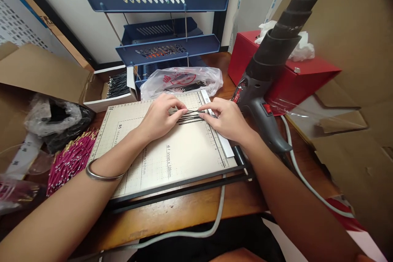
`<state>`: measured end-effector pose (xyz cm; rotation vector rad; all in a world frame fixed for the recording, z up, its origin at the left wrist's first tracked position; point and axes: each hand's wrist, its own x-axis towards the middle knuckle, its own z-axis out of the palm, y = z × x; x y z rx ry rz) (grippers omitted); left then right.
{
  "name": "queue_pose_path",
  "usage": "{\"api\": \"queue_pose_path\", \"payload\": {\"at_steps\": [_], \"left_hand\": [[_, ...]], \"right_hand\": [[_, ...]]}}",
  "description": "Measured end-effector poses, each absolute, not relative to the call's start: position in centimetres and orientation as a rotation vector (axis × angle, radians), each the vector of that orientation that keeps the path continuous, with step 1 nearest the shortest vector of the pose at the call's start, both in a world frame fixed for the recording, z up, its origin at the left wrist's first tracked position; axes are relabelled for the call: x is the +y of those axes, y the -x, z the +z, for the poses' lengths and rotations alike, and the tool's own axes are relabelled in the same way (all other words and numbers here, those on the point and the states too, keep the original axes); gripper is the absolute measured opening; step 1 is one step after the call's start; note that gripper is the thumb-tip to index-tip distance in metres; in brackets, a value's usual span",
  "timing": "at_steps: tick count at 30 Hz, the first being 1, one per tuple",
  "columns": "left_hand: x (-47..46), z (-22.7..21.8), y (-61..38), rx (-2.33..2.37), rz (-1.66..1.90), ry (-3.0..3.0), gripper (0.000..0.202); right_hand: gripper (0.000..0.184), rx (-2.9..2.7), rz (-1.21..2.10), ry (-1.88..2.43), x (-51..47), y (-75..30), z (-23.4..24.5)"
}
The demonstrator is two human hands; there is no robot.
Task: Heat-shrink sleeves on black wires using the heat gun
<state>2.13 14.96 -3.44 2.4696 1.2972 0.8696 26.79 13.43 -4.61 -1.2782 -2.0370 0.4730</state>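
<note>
Several thin black wires lie side by side on the cream paper trimmer, which is printed with a grid and size marks. My left hand rests on the board, its thumb and forefinger pinched on the left part of one black wire. At the same wire's right end, my right hand closes its thumb and forefinger, just beside the white strip along the trimmer's right side. The fingertips partly cover the wire ends.
A heat gun stands nozzle-up at the right before a red tissue box. Behind the trimmer are a plastic bag and blue rack. Magenta wires and a box of black wires sit left. A grey cable crosses the front.
</note>
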Motion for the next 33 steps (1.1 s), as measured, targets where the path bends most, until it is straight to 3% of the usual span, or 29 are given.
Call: {"api": "queue_pose_path", "payload": {"at_steps": [9, 19, 33], "left_hand": [[14.27, -2.99, -2.94, 1.047, 0.934, -2.520, 0.021], [14.11, -3.08, -2.99, 1.051, 0.967, -2.534, 0.025], [14.41, -3.49, -2.81, 0.863, 1.130, -2.616, 0.013]], "right_hand": [[0.013, -2.019, 0.461, 1.116, 13.21, -26.80, -4.35], [0.018, -2.063, 0.533, 1.020, 12.94, -26.78, -4.21], [0.011, -2.038, 0.448, 0.938, 13.18, -26.91, -4.68]]}}
